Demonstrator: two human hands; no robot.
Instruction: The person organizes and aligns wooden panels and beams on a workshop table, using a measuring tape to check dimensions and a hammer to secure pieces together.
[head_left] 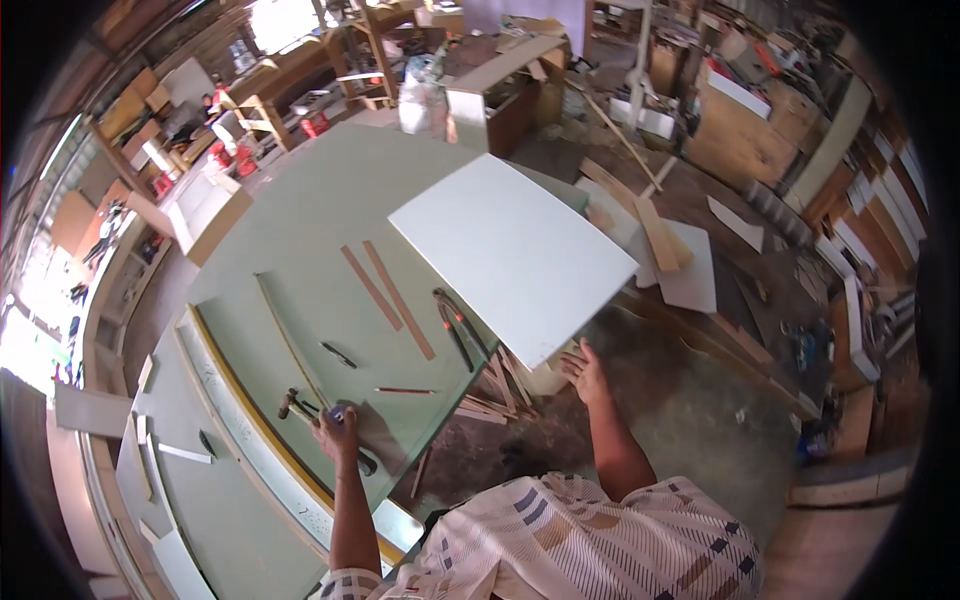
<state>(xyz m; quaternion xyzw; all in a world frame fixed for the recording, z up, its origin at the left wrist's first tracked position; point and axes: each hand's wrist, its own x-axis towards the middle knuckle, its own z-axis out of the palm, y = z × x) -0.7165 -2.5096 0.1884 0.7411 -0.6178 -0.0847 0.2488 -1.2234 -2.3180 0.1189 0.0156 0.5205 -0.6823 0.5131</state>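
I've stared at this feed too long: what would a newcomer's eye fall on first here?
Probably the big white panel, right of centre, jutting past the edge of the greenish table, with the open right hand by its near corner. Next, the long yellow-edged strip running along the table's left part. Then the left hand holding a tape measure, its blade laid out across the tabletop.

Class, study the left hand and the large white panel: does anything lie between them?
Yes: a pencil, nearer the left hand, and orange-marked pliers, nearer the white panel, lie on the green tabletop between them.
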